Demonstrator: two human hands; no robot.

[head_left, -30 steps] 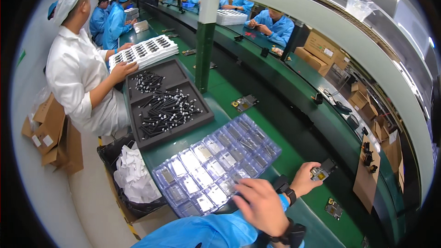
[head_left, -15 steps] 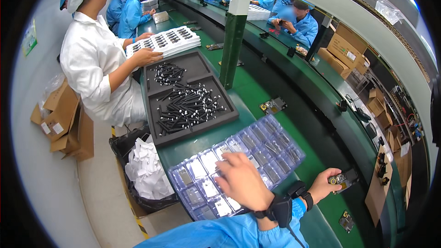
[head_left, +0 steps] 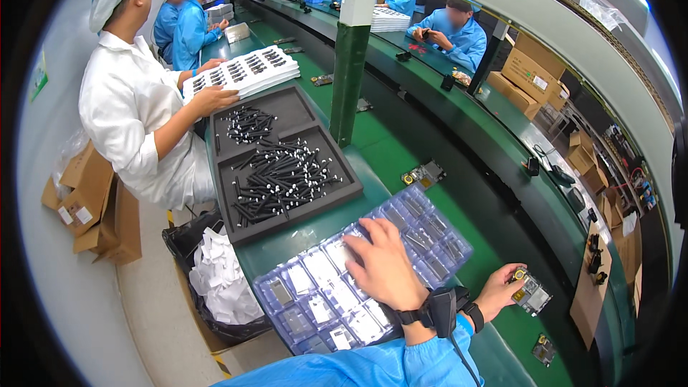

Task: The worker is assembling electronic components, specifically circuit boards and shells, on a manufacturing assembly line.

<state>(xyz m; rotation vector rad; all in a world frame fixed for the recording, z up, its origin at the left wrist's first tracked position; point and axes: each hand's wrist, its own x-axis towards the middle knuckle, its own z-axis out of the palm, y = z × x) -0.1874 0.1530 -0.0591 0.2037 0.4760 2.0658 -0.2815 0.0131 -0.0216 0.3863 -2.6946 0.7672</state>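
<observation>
My arms are crossed, the right one above the left. My left hand (head_left: 494, 294), at the right of the view, grips the edge of a small circuit board (head_left: 532, 294) with a yellow round part. It holds the board over the conveyor. My right hand (head_left: 387, 265) hovers over a clear plastic blister tray (head_left: 269, 279), fingers apart and nothing visible in them; whether the fingertips touch the tray is unclear. Flat grey and white rectangular pieces lie in the tray's compartments. Black bands circle both wrists, with a bulky black device on the right one.
A black foam tray (head_left: 287, 218) of black, white-tipped rods stands beyond the blister tray. More circuit boards (head_left: 424, 173) lie on the green conveyor (head_left: 387, 143). A green-and-white post (head_left: 349, 72) rises beside it. A person in white holds a white tray (head_left: 244, 72). Below left stands a bin (head_left: 222, 272) of white scraps.
My right hand has moved toward the far side of the blister tray. In my left hand the circuit board has tilted, showing more of its face. The whole view has shifted slightly.
</observation>
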